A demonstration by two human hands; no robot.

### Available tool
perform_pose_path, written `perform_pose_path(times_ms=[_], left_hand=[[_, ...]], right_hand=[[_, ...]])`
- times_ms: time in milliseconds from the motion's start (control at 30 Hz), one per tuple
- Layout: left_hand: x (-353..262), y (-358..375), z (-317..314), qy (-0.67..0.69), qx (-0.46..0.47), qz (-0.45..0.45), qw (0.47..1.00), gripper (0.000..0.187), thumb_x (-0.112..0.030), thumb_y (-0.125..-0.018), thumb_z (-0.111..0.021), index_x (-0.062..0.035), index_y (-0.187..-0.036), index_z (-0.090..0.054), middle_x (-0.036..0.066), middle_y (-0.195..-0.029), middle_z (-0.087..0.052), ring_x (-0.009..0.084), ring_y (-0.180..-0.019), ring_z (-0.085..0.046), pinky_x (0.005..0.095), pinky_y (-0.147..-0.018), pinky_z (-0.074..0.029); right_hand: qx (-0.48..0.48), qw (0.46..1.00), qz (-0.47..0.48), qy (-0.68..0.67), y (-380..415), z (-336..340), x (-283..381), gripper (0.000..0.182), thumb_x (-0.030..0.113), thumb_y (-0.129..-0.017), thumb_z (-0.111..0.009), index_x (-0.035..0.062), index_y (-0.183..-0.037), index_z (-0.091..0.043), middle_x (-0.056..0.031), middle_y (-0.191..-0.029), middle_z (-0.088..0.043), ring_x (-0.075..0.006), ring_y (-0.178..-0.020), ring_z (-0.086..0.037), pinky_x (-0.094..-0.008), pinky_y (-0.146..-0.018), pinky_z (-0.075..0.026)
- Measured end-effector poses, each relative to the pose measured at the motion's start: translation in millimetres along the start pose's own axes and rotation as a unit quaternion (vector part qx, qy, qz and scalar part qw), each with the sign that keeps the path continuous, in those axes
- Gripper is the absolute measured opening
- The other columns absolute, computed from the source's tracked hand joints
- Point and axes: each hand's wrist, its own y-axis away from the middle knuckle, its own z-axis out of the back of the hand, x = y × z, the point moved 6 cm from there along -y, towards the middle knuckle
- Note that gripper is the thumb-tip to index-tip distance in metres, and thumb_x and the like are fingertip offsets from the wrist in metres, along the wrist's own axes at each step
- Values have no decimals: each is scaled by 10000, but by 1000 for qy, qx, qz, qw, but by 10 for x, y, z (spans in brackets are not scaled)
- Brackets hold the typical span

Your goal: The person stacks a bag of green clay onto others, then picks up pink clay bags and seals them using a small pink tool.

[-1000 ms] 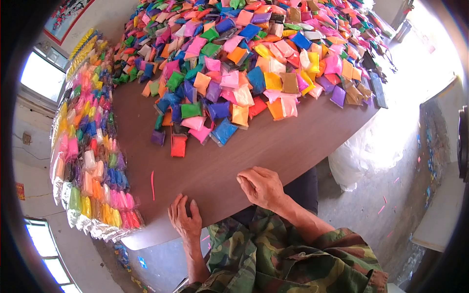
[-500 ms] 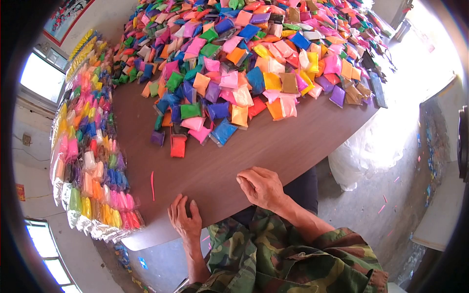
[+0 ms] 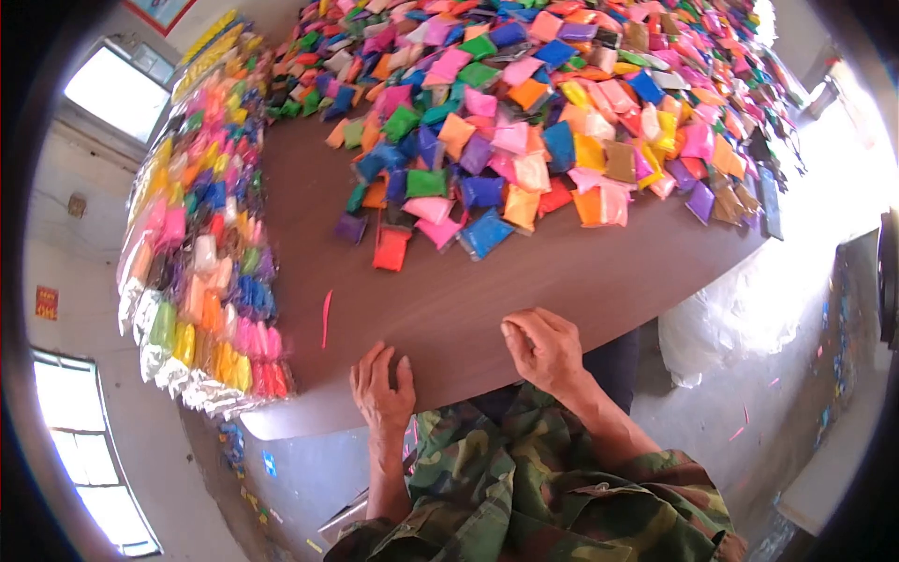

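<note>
From my remote seat: tabletop (image 3: 421,304), packets (image 3: 510,139) heaped across its far side, bags (image 3: 198,253) stacked left.
Near edge: left hand (image 3: 384,391) loosely spread, right hand (image 3: 547,348) curled, on what I can't tell; pink strip (image 3: 326,320) beyond the left hand.

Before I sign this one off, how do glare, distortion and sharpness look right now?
Head view: glare whites out the upper right and the lower-left window; wide-lens distortion bows the scene, with black corners; the left hand, right hand and nearer packets look reasonably sharp.
</note>
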Motion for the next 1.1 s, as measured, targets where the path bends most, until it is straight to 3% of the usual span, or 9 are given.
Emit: perform_pose_path(times_ms=[333, 533, 633, 733, 867, 1100], left_hand=[[-154, -407, 4, 55, 36, 9, 998, 274, -103, -902, -788, -27, -1159, -733, 150, -1250, -715, 372, -1120, -676, 454, -942, -555], [-326, -1177, -369, 58, 10, -88, 994, 344, -74, -907, -775, -40, -1241, -702, 140, -1302, -676, 371, -1164, -654, 466, -978, -549], [-461, -1618, -524, 22, -45, -193, 980, 342, -23, -919, -733, -40, -1257, -685, 143, -1316, -642, 356, -1176, -634, 469, -975, -559], [-487, -1874, -734, 0, -10, -217, 976, 347, 10, -916, -705, -41, -1258, -679, 148, -1292, -621, 352, -1203, -612, 470, -993, -547], [-509, -2004, -810, -4, 2, -230, 973, 331, -27, -919, -704, -46, -1249, -689, 125, -1199, -622, 348, -1144, -626, 471, -961, -556], [-622, -1947, -687, 57, -9, -201, 978, 243, -91, -972, -702, -49, -1211, -711, 133, -1204, -692, 349, -1114, -661, 451, -924, -559]], right_hand=[[-5, 1000, -19, -5, 8, -50, -16, 77, 1, -909, -759, 26, -959, -707, -128, -817, -714, -315, -680, -693, -384, -611, -546], [-11, 1000, -16, -12, 5, -51, -30, 69, -1, -911, -756, 22, -958, -711, -130, -817, -714, -312, -684, -695, -383, -610, -545], [-13, 1000, -23, -7, 6, -34, -25, 64, 2, -911, -757, 18, -955, -714, -132, -820, -716, -311, -689, -698, -385, -614, -547], [-18, 1000, -22, -2, 11, -19, -24, 63, 4, -905, -760, 17, -948, -715, -129, -819, -715, -315, -696, -698, -392, -617, -551], [-26, 1000, -14, -4, -9, -5, -16, 73, 6, -893, -764, 25, -945, -716, -123, -806, -700, -322, -696, -694, -399, -622, -554], [-22, 1000, -16, -9, 13, 23, -9, 96, -3, -889, -755, 36, -963, -707, -120, -794, -683, -321, -693, -687, -408, -617, -551]])
